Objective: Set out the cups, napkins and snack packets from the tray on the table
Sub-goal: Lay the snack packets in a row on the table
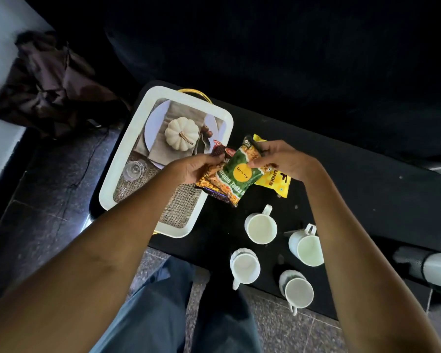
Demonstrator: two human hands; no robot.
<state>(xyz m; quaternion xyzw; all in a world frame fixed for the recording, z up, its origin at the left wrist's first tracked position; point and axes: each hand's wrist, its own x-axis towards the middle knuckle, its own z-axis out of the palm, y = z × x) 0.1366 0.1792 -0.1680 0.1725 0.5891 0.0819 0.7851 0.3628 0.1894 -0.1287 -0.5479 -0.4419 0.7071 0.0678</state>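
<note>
Centrally, glossy green, orange and yellow snack packets (236, 175) are pinched by left hand (192, 169) and right hand (284, 159); each is best separated, then laid flat on the black counter (367, 189).

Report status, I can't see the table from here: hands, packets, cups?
Both hands, left and right, on the snack packets over the table's tray edge. Four cups set out. Nothing blocking.

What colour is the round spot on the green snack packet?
Yellow, a round spot on the green snack packet, seen best in the head view.
</note>
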